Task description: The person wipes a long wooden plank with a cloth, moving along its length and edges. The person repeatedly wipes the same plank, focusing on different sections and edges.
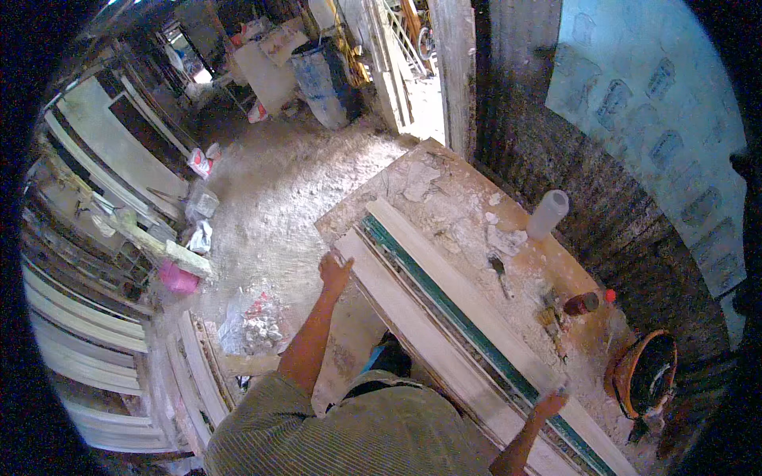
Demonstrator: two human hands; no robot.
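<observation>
Long pale wooden planks lie side by side along the near edge of the workbench. My left hand (335, 270) is closed on the far left end of the near plank (421, 317), its fingers at the corner. Between that plank and the far plank (460, 278) runs a dark green strip (444, 300). Lower right, my right hand (549, 404) rests over the strip and the far plank with its fingers bent together. A small greyish patch shows at those fingertips; what they hold, if anything, is too small to tell.
On the dusty workbench (413, 170) stand a translucent bottle (549, 214), a dark red bottle (581, 304), a brush (548, 317) and an orange-rimmed bucket (619, 373). A blue barrel (321, 83) stands by the doorway. Stacked boards (87, 349) line the left side.
</observation>
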